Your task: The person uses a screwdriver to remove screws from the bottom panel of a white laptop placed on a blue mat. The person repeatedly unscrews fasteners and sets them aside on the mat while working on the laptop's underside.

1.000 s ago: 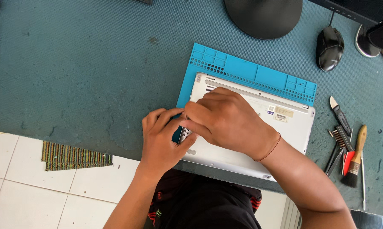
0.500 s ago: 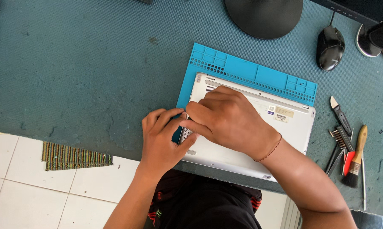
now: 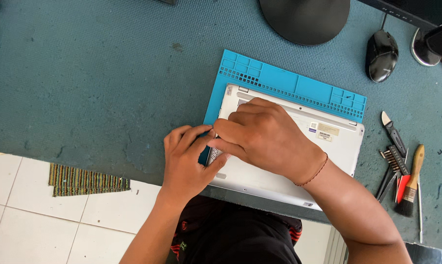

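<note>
The white laptop (image 3: 328,146) lies underside up on the blue mat (image 3: 279,80), long axis running left to right. Both hands pinch its left edge: left hand (image 3: 187,156) outside, right hand (image 3: 265,134) over the case.

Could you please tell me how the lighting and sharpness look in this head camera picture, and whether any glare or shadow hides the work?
In the head view, the light is soft, even daylight; the left hand and right hand are sharp, without motion blur; the white laptop underside is bright but not blown out; the hands themselves, not shadow, hide the laptop's left edge; the blue silicone work mat shows no glare.
</note>
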